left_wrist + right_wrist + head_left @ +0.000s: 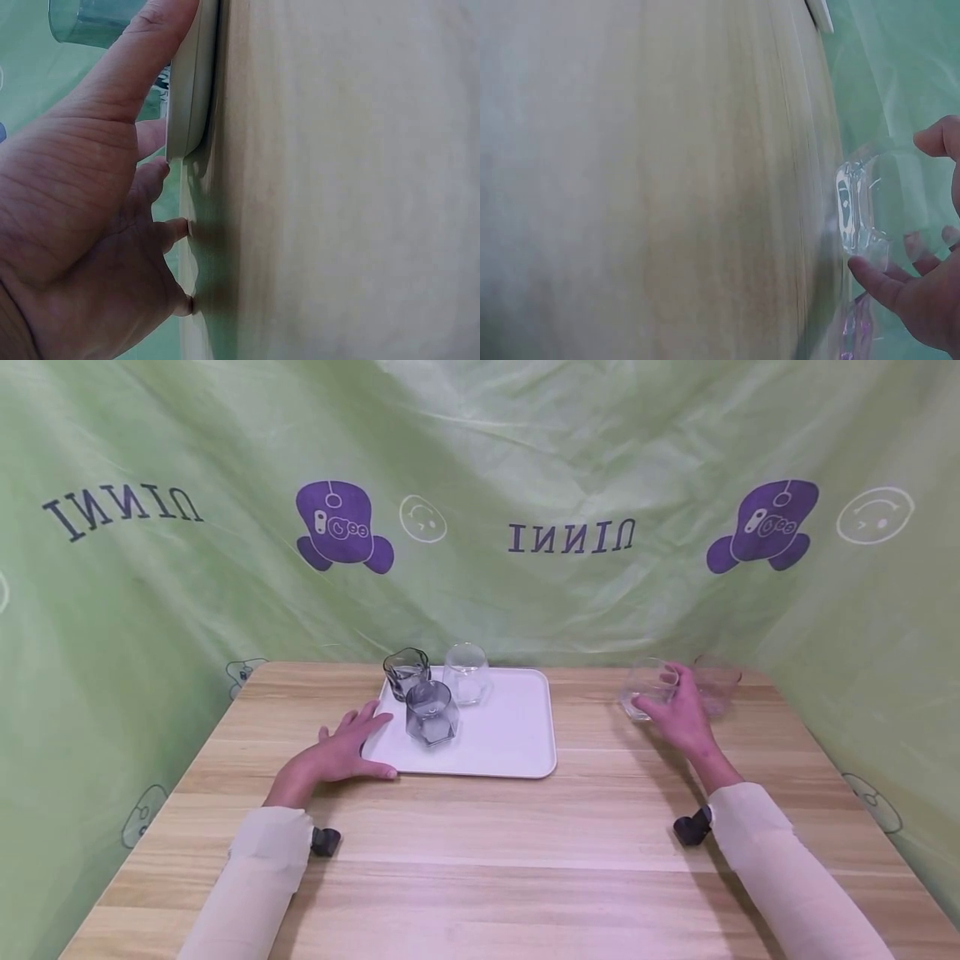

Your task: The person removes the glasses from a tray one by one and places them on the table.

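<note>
1. Right hand (pixel 678 714): fingers and thumb curled round a clear glass (pixel 645 689) that stands on the wooden table (pixel 480 852), well to the right of the tray. The right wrist view shows the glass's thick base (pixel 853 210) at the table surface, a fingertip below it and the thumb above; whether it has lifted off the wood cannot be told.

2. Left hand (pixel 347 756): fingers straight, flat on the table, with the thumb laid along the near left edge of the white tray (pixel 510 727). The left wrist view confirms the thumb (pixel 142 60) against the tray rim (pixel 191 82); it holds nothing and appears to steady the tray.

3. Second clear glass (pixel 716 683): on the table just behind and to the right of the gripped one, untouched.

4. On the tray, left rear portion: a grey faceted glass (pixel 431 714) nearest the front, a dark smoky glass (pixel 407 671) behind it at the corner, and a clear rounded glass (pixel 466 675) beside that. The right half of the tray is bare.

5. Progress, as judged: three glasses loaded, one in hand and not yet moved across, one waiting. Roughly past the midpoint, two glasses remaining.

6. Surroundings: green printed cloth backdrop (pixel 480 485) on three sides.
</note>
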A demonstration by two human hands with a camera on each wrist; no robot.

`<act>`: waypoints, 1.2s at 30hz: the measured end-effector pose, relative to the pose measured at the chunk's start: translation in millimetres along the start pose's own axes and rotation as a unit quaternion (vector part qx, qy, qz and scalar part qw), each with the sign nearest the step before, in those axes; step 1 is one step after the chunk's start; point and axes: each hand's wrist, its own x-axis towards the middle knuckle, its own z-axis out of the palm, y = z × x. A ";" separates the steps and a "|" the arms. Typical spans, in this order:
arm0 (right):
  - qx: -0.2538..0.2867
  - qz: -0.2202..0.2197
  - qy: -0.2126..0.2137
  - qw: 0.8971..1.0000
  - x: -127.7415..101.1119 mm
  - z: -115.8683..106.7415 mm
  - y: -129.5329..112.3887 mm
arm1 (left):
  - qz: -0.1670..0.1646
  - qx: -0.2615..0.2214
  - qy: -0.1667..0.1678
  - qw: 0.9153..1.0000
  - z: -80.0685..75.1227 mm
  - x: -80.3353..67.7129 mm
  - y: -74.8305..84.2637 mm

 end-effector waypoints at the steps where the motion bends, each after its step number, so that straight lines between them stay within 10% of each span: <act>1: 0.000 0.000 0.001 1.000 0.1 0.0 0.3 | 0.000 0.000 0.000 1.000 0.0 0.1 -0.1; 36: 0.003 -0.009 0.012 1.000 4.6 0.7 1.7 | 0.001 -0.003 0.001 1.000 1.0 1.3 0.3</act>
